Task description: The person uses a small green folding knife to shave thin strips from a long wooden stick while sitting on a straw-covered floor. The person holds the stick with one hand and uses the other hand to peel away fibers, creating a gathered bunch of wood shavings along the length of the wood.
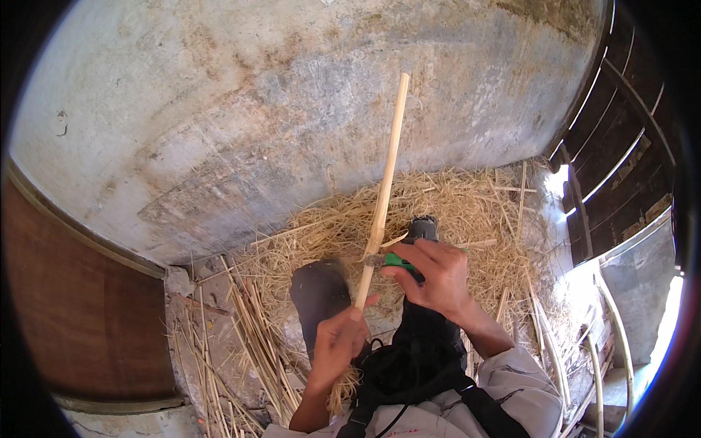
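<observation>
A long, pale strip of split bamboo or wood (388, 164) rises from my lap, its far end tilted up toward the wall. My left hand (341, 337) is closed around its near end. In my right hand (437, 274) is a knife with a green handle (394, 260), gripped between thumb and fingers. Its short blade (374, 260) meets the strip a little above my left hand. A thin curled shaving (395, 239) stands off the strip just past the blade. The strip passes between my knees.
Shavings (453, 197) are heaped on the floor around my feet, up against a stained wall (292, 109). Bundled thin sticks (255, 328) lie to my left, beside a brown wooden panel (80, 292). Longer poles (621, 336) lean at right, below dark slatted boards (621, 139).
</observation>
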